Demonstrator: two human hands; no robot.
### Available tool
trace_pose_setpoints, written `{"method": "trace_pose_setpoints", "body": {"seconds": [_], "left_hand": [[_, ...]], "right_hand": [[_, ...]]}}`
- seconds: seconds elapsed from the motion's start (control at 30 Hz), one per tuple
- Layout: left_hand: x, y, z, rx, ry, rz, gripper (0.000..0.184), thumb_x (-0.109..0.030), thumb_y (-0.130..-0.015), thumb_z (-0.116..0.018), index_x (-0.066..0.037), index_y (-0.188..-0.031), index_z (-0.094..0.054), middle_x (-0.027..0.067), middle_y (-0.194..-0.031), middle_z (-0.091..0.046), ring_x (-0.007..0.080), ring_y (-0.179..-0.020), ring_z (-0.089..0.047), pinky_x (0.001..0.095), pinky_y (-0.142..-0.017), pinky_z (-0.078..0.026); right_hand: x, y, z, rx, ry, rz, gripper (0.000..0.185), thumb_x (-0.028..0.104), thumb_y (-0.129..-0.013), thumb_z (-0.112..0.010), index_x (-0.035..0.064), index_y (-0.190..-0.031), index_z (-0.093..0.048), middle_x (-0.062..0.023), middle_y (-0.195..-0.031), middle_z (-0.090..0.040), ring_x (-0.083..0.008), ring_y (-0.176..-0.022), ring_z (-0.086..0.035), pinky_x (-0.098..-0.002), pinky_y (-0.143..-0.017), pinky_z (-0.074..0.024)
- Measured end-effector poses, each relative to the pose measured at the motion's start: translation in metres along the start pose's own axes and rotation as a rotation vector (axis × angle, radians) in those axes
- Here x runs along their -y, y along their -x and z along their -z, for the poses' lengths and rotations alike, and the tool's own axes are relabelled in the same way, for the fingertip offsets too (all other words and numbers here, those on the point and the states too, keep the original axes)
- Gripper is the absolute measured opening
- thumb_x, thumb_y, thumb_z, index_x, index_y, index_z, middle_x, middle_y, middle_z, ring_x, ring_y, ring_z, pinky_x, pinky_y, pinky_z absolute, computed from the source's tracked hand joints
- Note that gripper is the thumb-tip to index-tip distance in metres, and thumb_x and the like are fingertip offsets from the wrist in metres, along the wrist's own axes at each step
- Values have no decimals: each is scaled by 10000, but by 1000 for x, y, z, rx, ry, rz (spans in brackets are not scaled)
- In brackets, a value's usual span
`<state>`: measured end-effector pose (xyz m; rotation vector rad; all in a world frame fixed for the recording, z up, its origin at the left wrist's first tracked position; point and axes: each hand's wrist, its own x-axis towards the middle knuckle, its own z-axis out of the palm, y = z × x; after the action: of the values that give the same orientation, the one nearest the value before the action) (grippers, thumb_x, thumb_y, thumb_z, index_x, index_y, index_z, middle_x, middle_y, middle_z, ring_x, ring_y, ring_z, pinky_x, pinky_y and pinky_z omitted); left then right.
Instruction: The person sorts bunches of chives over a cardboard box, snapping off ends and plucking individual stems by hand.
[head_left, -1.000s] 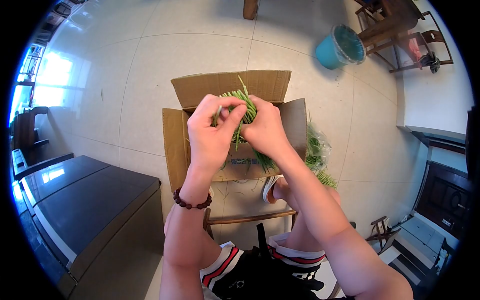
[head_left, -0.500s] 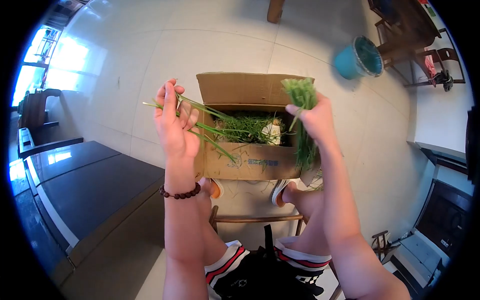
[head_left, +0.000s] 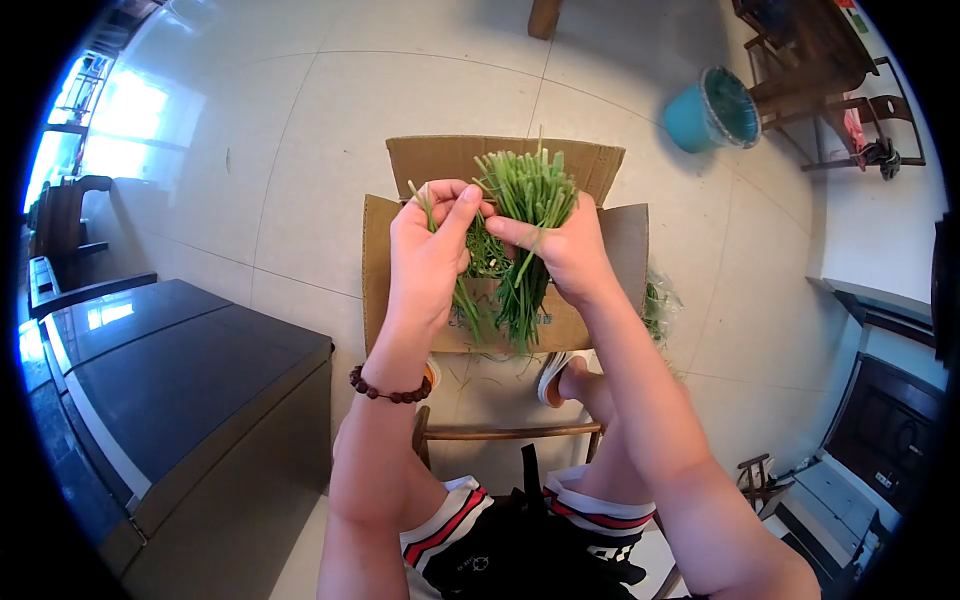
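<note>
A thick bunch of garlic chives stands in my right hand, cut ends upward and leaves hanging down over the box. My left hand is closed on a few loose chive stalks, close beside the bunch. The fingertips of both hands nearly meet, and whether they touch is hard to tell. Beneath them is an open cardboard box with its flaps spread. More green chives lie inside, partly hidden by my hands.
A clear plastic bag with green scraps lies right of the box. A dark cabinet stands at left. A blue bucket is at the far right, near a wooden table. Chive bits lie on the tiled floor by my feet.
My right hand has brought the bunch leftward over the box. My left hand has moved right with its stalks, from beside the box to next to the bunch.
</note>
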<state>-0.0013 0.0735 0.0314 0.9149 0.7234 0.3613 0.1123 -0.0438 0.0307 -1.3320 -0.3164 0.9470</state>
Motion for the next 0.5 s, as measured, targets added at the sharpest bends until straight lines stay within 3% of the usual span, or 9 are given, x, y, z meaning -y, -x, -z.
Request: {"method": "trace_pose_setpoints", "body": {"seconds": [0.17, 0.33, 0.4, 0.5], "left_hand": [[3, 3, -4, -11, 18, -45, 136, -181, -1020, -641, -49, -1043, -621, -15, -841, -659, -26, -544, -406, 174, -443, -266], [9, 1, -12, -63, -92, -127, 144, -185, -1026, -634, -51, -976, -626, -13, -828, -623, -3, -606, -447, 199, -491, -328], [8, 2, -13, -83, -32, -127, 185, -206, -1035, -622, -53, -932, -615, -5, -815, -596, 37, -646, -480, 225, -552, -401], [5, -4, -4, -168, -39, -104, 233, -250, -1050, -598, -60, -915, -599, -14, -787, -563, 50, -635, -476, 225, -560, -407]], "right_hand": [[-6, -2, -6, 6, 14, 50, 264, 39, -803, -819, 13, -1034, -694, -32, -921, -710, -100, -759, -633, -268, -681, -522], [-7, -3, -6, 0, 36, 29, 250, 42, -813, -815, 11, -1030, -694, -34, -903, -709, -103, -746, -633, -270, -669, -522], [-6, -2, -8, -2, 11, 47, 246, 42, -816, -814, 8, -1027, -691, -37, -894, -708, -108, -735, -634, -273, -657, -522], [-2, 0, -8, 13, -46, 2, 234, 41, -817, -815, 1, -1005, -682, -48, -873, -701, -124, -701, -630, -281, -631, -518]]}}
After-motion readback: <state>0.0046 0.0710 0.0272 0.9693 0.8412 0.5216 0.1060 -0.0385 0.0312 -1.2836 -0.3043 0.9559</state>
